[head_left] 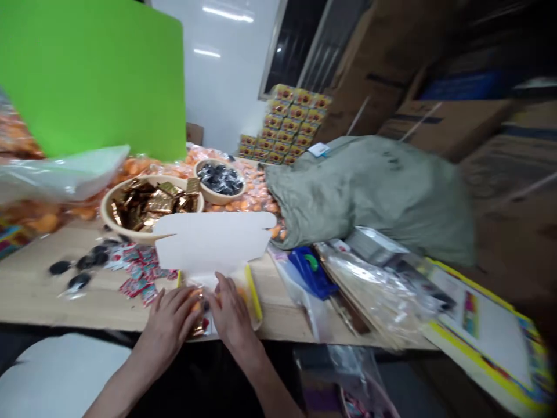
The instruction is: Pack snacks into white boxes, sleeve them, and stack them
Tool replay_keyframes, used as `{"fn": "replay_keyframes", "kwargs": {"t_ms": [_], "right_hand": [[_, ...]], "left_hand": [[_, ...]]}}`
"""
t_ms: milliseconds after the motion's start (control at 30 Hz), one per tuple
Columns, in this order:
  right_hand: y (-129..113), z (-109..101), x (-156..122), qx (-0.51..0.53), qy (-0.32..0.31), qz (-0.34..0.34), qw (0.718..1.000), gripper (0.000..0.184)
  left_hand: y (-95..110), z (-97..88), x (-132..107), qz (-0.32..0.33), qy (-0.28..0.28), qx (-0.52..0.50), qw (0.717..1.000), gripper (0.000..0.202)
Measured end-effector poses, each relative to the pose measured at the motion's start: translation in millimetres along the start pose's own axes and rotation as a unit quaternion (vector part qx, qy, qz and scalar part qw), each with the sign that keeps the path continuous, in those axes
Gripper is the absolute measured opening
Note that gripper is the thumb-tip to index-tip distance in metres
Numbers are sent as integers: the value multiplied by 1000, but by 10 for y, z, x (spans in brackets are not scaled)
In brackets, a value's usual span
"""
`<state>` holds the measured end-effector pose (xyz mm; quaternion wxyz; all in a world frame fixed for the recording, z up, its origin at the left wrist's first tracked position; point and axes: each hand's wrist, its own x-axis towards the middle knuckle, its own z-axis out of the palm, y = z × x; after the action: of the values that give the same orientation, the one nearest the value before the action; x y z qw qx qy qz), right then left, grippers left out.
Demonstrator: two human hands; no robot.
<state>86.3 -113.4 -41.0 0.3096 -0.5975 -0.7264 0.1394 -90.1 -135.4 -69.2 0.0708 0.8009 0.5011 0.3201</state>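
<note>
An open cardboard box (257, 299) with yellow edges lies at the table's front, its white lid (215, 241) raised at the back. Orange pieces, a dark round piece and a gold-brown packet (201, 328) show inside. My left hand (169, 319) rests over the left part of the box, fingers spread across the contents. From the right, my right hand (232, 313) reaches into the box, fingers extended and apart, thumb toward the middle. No object shows clearly gripped in either hand; the fingertips partly cover the contents.
Behind stand a bowl of gold-brown packets (108, 215) and a bowl of black wrapped pieces (204, 196). Small red packets (141, 270) and black discs (79, 282) lie left. A grey-green sack (369, 186), a blue tape dispenser (311, 273) and a yellow-edged printed box (487, 331) lie right.
</note>
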Motion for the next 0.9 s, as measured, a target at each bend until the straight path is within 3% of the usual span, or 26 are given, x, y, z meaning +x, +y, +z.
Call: {"fn": "replay_keyframes", "kwargs": {"t_ms": [67,233,300,433,533,600,700,900], "right_hand": [[195,-396,-6,-23,42,4,999,24],[990,-1464,39,-196,204,62,957,34],[1298,-1808,126,-261,188,97,942,34],[1782,-2456,479,-396,83,205,891,39],[2101,-2869,797,-429,62,258,864,41],[2294,-3033,962,-434,28,283,855,35],[2496,-3103,1099,-434,-20,309,846,26],[2582,-3094,1109,-435,-58,306,845,26]], "left_hand": [[-120,80,-7,29,9,27,999,32],[-250,112,47,73,38,-4,997,34],[-263,91,83,77,53,-23,995,34],[-361,122,90,55,71,-45,995,35],[-476,205,35,39,73,-64,994,35],[-526,249,-3,29,63,-78,995,35],[-534,266,-36,9,35,-89,995,38],[-536,246,-58,-6,18,-88,996,41]]}}
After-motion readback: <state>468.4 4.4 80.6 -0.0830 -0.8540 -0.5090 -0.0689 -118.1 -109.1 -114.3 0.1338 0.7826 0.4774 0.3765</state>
